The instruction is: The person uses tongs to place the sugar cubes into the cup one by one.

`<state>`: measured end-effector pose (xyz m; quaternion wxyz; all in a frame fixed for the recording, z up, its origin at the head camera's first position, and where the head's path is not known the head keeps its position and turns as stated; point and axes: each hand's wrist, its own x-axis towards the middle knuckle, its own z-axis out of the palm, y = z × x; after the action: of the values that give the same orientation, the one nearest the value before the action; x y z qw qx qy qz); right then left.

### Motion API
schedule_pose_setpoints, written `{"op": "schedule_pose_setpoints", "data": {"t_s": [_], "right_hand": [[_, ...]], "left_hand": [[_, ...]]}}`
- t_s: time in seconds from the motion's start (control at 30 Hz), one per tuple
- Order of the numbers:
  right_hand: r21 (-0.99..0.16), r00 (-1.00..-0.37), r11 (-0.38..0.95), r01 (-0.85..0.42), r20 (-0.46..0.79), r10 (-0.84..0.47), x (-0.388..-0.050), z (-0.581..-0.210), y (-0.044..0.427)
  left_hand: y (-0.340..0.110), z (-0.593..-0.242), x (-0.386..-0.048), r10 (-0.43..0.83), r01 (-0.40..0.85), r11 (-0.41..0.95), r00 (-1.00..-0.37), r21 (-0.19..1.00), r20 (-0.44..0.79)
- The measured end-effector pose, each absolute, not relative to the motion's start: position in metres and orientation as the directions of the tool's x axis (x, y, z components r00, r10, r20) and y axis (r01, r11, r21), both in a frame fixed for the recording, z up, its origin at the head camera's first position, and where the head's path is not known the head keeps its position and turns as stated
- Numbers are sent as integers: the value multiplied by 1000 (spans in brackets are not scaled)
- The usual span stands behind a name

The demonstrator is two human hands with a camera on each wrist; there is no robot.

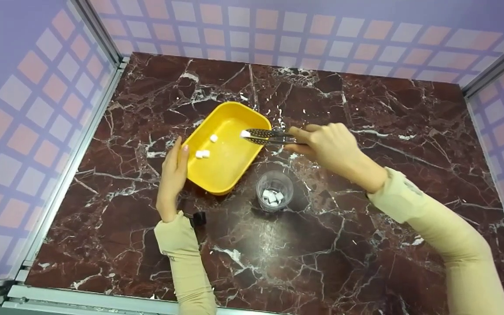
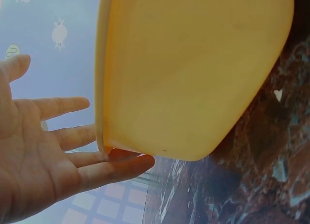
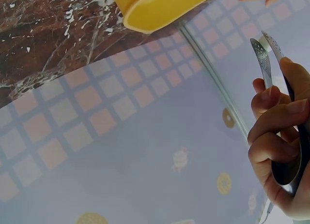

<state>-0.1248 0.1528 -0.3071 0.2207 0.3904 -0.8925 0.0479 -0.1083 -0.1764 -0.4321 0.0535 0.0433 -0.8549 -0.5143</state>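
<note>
A yellow rectangular plastic tub stands on the table, with several small white marshmallow-like pieces inside. My left hand touches the tub's left side, its fingers extended and spread against the rim in the left wrist view. My right hand grips metal tongs with perforated tips. Between those tips a white piece is pinched over the tub's right part. A clear cup stands just in front of the tub and holds several similar white pieces.
The tabletop is dark red marble-patterned with white veins. Checkered panels close off the back and both sides, joined by metal corner rails. A black strap piece sits at the left wrist.
</note>
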Motion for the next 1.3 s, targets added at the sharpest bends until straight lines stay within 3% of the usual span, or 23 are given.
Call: {"op": "schedule_pose_setpoints", "data": {"t_s": [0.17, 0.43, 0.87, 1.3], "right_hand": [[109, -545, 674, -731, 502, -672, -110, -305, 170], [129, -529, 670, -731, 513, -676, -82, -319, 196], [138, -597, 705, -695, 436, -674, -67, -365, 211], [137, -620, 718, -682, 412, -668, -67, -381, 212]], "left_hand": [[-176, -432, -108, -130, -27, 468, -991, 883, 38], [-177, -432, -107, -133, -27, 476, -990, 879, 42], [-176, -432, -108, -129, -14, 482, -990, 876, 55], [-176, -433, -109, -132, -11, 479, -990, 878, 59]]}}
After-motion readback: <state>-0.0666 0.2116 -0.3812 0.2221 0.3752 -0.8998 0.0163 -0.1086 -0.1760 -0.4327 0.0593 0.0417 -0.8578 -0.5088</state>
